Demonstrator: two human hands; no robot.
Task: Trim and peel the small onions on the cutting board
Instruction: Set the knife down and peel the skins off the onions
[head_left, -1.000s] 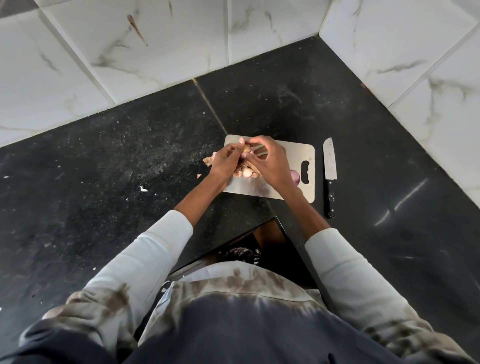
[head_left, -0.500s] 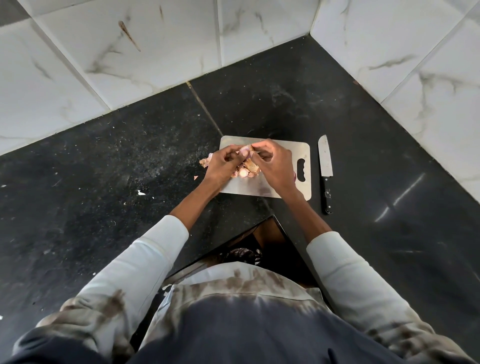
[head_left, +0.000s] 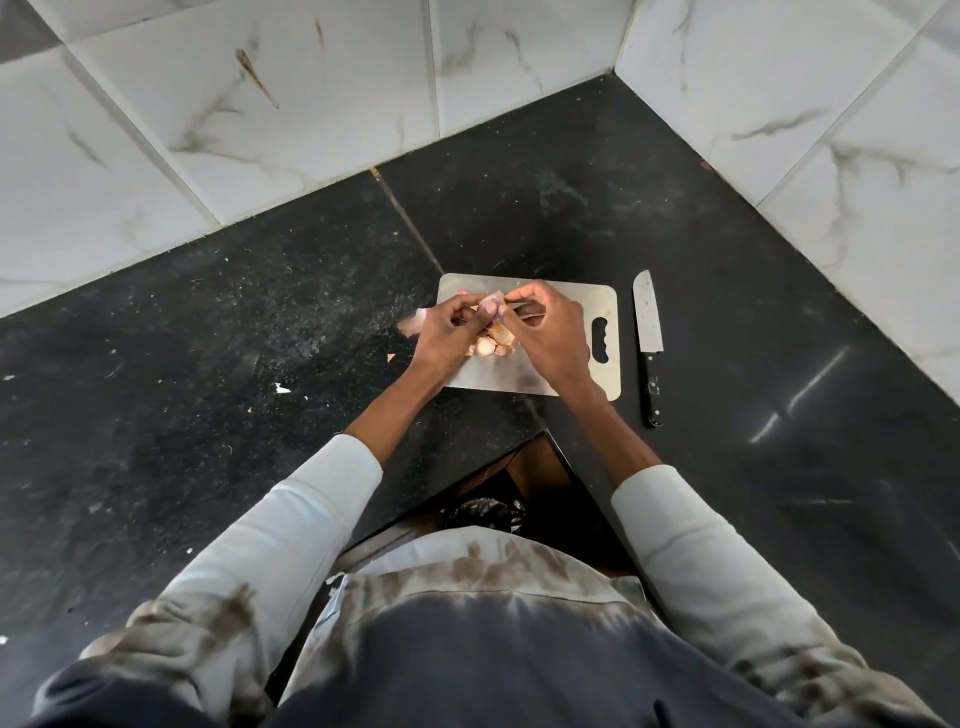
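Observation:
A metal cutting board lies on the black counter. Above its left half my left hand holds a small pinkish onion between fingers and thumb. My right hand pinches a strip of papery skin at the onion's top. Below the hands, several small onions and brown peel pieces lie on the board. Part of the board is hidden under both hands.
A knife with a black handle lies on the counter just right of the board, blade pointing away. Peel scraps sit off the board's left edge. White marble-tiled walls close in the counter corner behind and to the right.
Both hands stay together over the board; the right hand's fingers have shifted up to the onion's top, pulling at the skin. The head camera has moved slightly.

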